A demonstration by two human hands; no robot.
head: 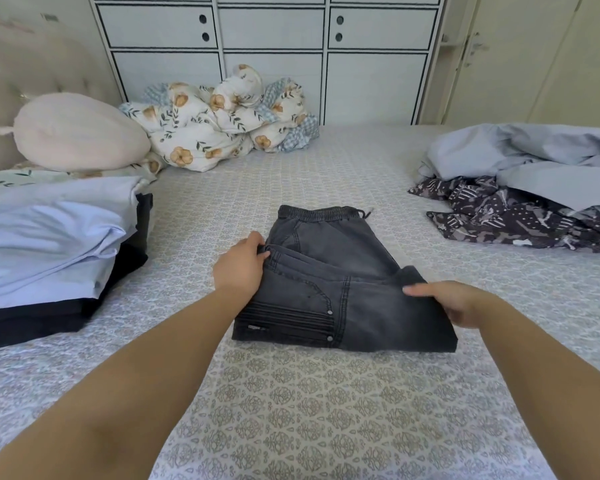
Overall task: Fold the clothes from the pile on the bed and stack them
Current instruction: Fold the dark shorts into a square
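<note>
Forearms at 6 o'clock, reaching to jeans [340,289] at centre of bed [291,410]. Left hand [238,266] pinching upper layer's left edge; right hand [454,303] gripping right edge, thumb on top, likely to square the fold. Folded stack [49,244] at 9 o'clock, evidently awaiting jeans. Unfolded pile [527,188] at 2 o'clock, kept apart.

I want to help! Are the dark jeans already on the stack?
No, the dark jeans lie mid-bed under both hands, apart from the stack.
</note>
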